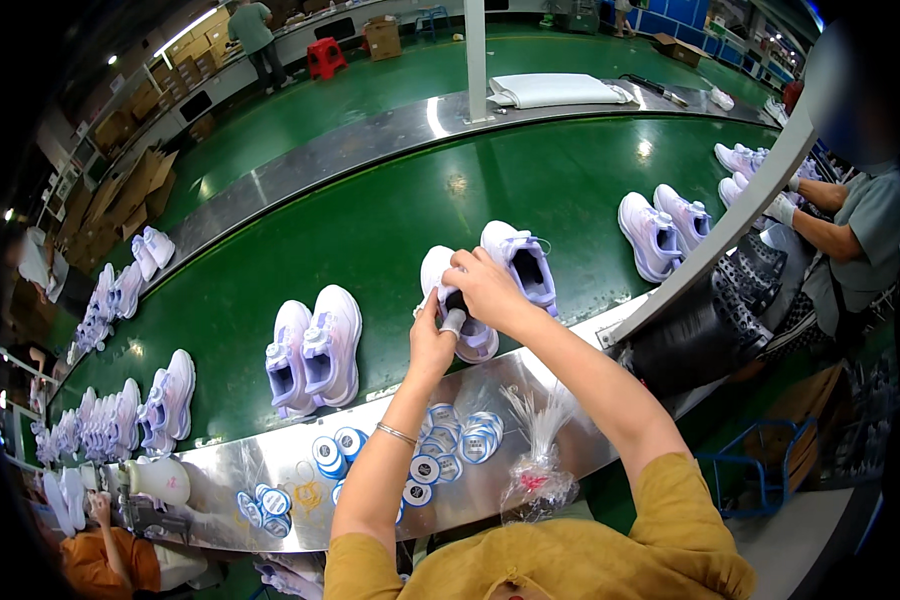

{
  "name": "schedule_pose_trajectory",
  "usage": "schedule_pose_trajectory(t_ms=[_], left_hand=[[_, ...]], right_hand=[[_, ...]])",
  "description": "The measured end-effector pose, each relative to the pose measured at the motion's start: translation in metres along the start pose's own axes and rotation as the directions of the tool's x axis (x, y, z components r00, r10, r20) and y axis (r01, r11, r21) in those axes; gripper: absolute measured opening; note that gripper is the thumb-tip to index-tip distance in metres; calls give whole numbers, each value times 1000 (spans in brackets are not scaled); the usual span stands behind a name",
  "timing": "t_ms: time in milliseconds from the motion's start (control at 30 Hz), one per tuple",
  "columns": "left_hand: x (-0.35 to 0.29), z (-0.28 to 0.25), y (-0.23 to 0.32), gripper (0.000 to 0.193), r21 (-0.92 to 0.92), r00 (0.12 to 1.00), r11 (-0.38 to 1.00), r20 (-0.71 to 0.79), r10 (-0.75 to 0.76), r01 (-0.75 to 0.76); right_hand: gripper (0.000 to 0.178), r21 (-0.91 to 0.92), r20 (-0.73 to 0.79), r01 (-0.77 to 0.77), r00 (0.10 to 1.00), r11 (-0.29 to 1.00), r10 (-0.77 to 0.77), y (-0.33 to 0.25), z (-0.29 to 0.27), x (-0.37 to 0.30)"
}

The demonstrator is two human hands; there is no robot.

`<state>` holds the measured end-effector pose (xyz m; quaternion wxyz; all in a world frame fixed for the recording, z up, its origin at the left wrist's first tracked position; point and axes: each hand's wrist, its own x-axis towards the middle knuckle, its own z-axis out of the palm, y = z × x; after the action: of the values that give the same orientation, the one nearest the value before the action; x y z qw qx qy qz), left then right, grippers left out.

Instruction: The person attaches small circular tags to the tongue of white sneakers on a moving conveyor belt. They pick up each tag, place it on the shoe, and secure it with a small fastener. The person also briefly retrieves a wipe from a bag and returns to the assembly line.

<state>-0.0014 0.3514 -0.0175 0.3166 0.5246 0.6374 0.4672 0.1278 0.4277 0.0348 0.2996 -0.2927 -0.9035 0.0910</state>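
Observation:
On the green conveyor in front of me a white and lavender sneaker (479, 345) lies with its toe pointing away. My left hand (433, 338) grips its left side, with a pale cover on one finger at the dark shoe opening. From the right, my right hand (488, 285) reaches over the same sneaker, fingers bent onto its tongue and upper. The fingertips partly hide each other, so any small item between them does not show. Just right of it stands the matching sneaker (536, 285), which neither hand holds.
A pair of sneakers (332, 345) stands left on the belt, another (650, 240) right. On the metal ledge (345, 512) lie round blue-and-white tags (480, 437), yellow rubber bands (310, 492) and a bundle of clear plastic ties (538, 450). A gloved co-worker (845, 235) handles shoes at right.

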Motion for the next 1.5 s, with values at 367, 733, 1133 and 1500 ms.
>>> schedule_pose_trajectory(t_ms=[367, 733, 1133, 1500], left_hand=[[-9, -15, -2, 44, -78, 991, 989, -57, 120, -124], [-7, -15, -9, 45, 110, 984, 983, -80, 156, -147], [-6, -4, -7, 36, 351, 893, 879, -194, 405, -323], [-3, -49, -5, 32, 272, 912, 877, 5, 410, -396]], right_hand=[[22, -87, -244, 108, 962, 990, -126, -9, 14, -28], [17, 226, -216, -100, 965, 969, 150, 4, 32, -37], [24, -93, -306, -90, 950, 992, 57, -17, 25, -47], [6, 132, -284, -214, 927, 968, 244, -45, 54, -40]])
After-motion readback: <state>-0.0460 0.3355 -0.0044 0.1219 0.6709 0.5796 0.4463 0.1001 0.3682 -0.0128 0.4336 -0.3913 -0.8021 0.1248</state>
